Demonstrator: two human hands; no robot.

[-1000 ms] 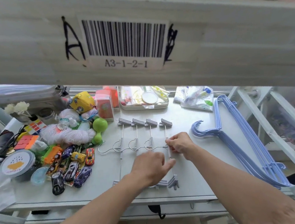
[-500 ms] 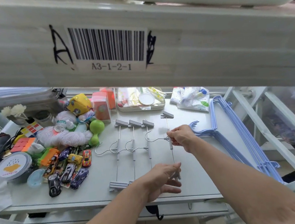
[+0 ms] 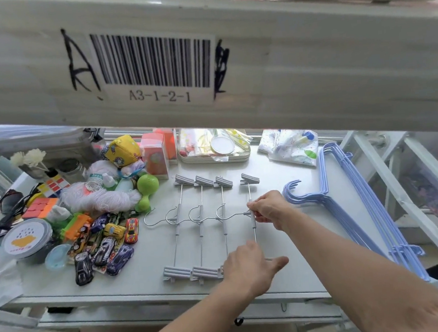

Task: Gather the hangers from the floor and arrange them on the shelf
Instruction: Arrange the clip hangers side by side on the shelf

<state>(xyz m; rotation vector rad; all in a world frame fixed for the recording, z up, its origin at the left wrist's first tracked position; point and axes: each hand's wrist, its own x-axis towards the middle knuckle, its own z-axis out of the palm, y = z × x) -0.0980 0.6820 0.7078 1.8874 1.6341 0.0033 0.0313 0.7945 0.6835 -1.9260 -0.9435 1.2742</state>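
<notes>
Several grey metal clip hangers (image 3: 201, 219) lie side by side on the white shelf (image 3: 148, 278), clips at the far and near ends. My right hand (image 3: 270, 210) pinches the middle bar of the rightmost clip hanger (image 3: 250, 189), which sits a little apart from the others. My left hand (image 3: 249, 267) rests over that hanger's near clip end, fingers curled around it. A stack of blue plastic hangers (image 3: 360, 207) lies along the shelf's right side.
Toy cars (image 3: 106, 245), a round tin (image 3: 25, 238), white yarn (image 3: 97, 199), a green dumbbell toy (image 3: 145, 191), puzzle cubes and boxes crowd the shelf's left and back. The upper shelf beam (image 3: 309, 67) with a barcode label hangs close overhead.
The rightmost clip hanger has slid right, away from the other three. My left hand moved from the hanger's middle down to its near clip end.
</notes>
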